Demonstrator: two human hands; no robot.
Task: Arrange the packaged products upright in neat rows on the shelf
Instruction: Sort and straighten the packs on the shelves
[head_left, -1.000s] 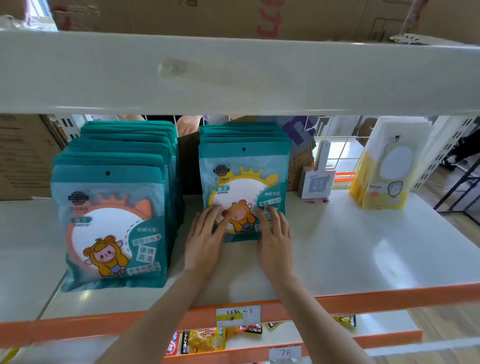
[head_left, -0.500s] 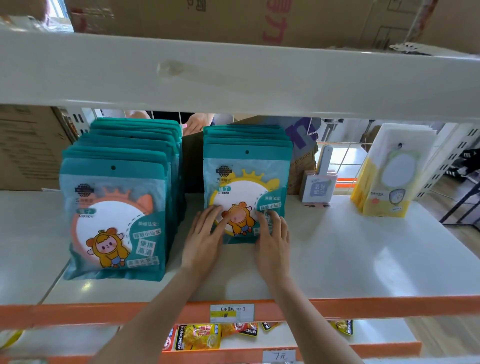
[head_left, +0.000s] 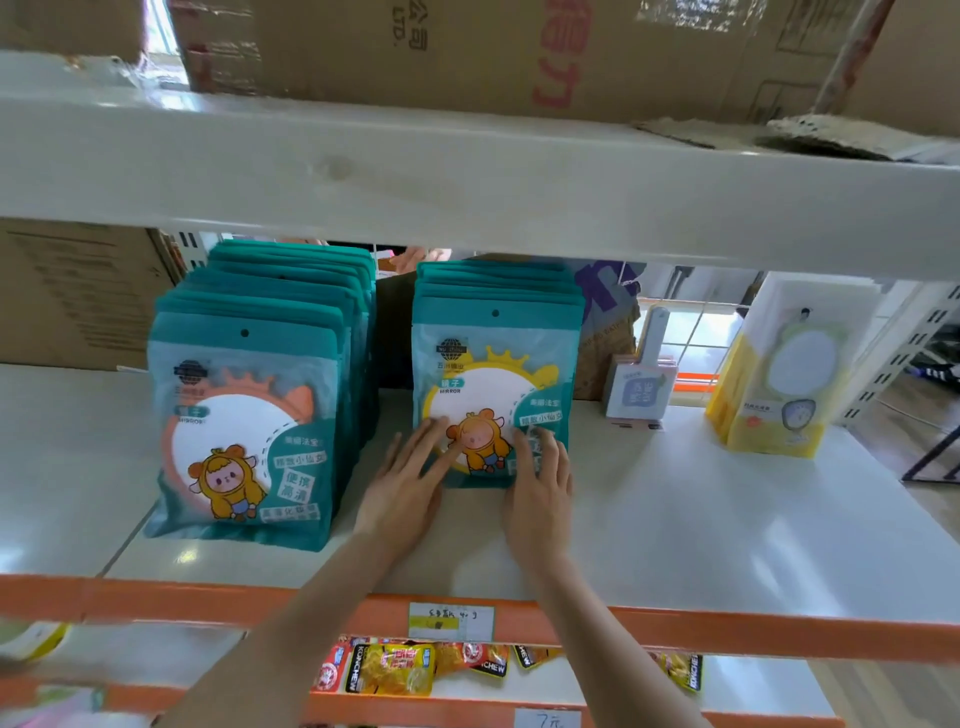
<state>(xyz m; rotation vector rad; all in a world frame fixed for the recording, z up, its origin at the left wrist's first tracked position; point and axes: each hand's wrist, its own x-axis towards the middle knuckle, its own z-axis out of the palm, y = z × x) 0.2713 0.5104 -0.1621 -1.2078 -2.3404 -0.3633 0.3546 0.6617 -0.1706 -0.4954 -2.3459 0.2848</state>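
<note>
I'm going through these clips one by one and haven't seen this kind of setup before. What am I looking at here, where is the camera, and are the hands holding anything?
No machine here: a person wears a wide-angle camera on the head, looking down at their own bare hands. On the white shelf stand two rows of teal mirror packets, one on the left and one in the middle, plus yellow packets at right. The left hand and right hand lie flat, fingers open, against the front of the middle row; neither grips anything. Snack bags lie on the shelf below.

Two upright rows of teal mirror packets stand side by side.
</note>
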